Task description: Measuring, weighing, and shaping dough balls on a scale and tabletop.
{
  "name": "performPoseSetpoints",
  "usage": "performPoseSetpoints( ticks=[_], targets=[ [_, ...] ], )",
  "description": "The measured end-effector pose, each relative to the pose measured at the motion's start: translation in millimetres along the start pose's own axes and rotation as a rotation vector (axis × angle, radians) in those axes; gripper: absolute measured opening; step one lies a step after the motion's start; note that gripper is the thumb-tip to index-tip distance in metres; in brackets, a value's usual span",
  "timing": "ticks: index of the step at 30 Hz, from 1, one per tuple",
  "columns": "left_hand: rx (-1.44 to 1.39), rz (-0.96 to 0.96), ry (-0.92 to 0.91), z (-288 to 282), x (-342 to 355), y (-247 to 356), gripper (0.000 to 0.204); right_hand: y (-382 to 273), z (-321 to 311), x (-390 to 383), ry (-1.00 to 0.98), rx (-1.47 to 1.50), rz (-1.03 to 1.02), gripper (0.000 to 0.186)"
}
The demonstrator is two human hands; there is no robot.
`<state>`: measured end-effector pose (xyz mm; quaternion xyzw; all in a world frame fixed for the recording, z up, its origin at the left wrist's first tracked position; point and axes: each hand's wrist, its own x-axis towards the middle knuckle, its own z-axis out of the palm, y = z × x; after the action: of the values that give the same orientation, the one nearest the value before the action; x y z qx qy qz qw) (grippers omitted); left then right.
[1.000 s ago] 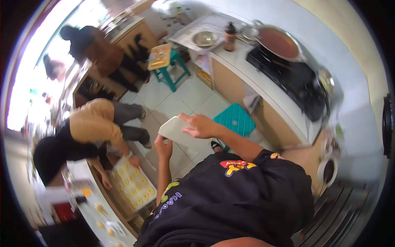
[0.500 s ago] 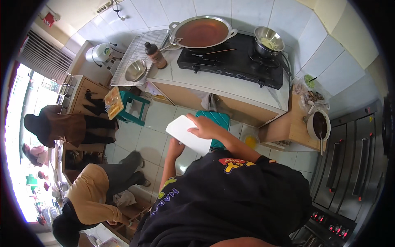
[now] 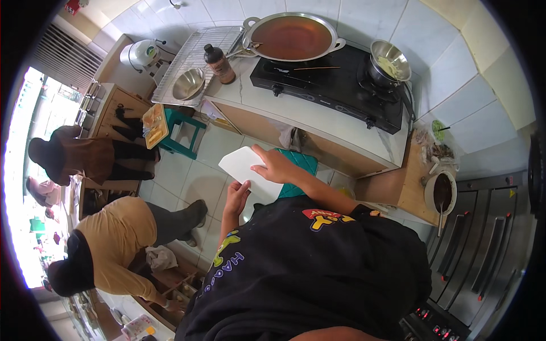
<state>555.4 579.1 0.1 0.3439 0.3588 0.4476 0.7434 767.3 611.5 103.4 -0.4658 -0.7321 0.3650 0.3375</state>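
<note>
Head view: left hand and right hand pinched a white panel, seemingly stiff; loosened fingers could have dropped it onto the teal stool.

In the middle of the frame the right hand covers part of the white board, which in turn hides most of that hand's fingers – and board, hand and forearm together block part of the green stool. The black shirt runs out at the bottom edge, and the steel oven is cut off by the dark rim at right. At lower left the contents of the wooden compartments are too small to tell – and the window at far left is washed out.
</note>
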Motion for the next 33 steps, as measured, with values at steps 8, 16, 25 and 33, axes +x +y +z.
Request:
performPoseSetpoints(
  ticks=[8,16,25,33],
  targets=[
    [-0.041,-0.059,0.01,3,9,-11,0.023,13,-3,3,-0.047,-0.021,0.025,0.047],
    [-0.025,-0.063,0.099,5,-10,-16,0.03,15,9,6,-0.131,0.077,-0.006,0.045],
    [0.077,-0.02,0.379,-3,-68,-9,0.038,-5,52,28,-0.354,0.221,-0.118,0.037],
    [0.058,0.147,0.695,-29,-170,-22,0.039,-69,140,26,-0.717,0.233,-0.236,0.037]
  ],
)
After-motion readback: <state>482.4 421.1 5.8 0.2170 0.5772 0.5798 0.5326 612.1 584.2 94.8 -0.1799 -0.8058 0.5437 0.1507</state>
